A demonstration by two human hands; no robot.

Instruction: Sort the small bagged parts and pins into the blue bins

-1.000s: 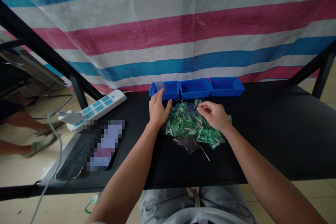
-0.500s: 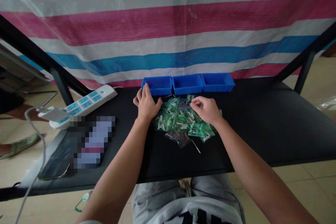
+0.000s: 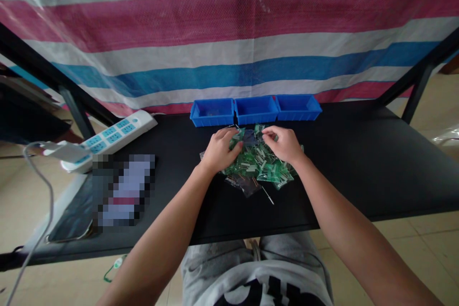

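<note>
A heap of small green-tinted plastic packets (image 3: 251,165) with thin metal pieces inside lies mid-table. My left hand (image 3: 223,149) rests over the heap's left side, its fingers stretched forward and the thumb apart. On the right, my right hand (image 3: 284,144) has thumb and fingers pinched beside a green packet (image 3: 258,130) at the back of the heap; whatever is between the fingertips is too small to name. A clear packet (image 3: 248,186) with copper-coloured pieces sits at the heap's front. Near it lies a loose thin metal rod (image 3: 268,196).
Three blue bins stand in a row behind the heap: left (image 3: 212,119), middle (image 3: 256,115) and right (image 3: 299,114). A white power strip (image 3: 111,138) with a plugged-in charger and cable lies left, near a blurred-out phone (image 3: 131,191) and a dark device (image 3: 70,215). A striped sheet hangs behind.
My left hand has moved from the left bin's front edge, right and toward me, onto the packets. My right hand stays nearly in place. The view has tilted slightly.
</note>
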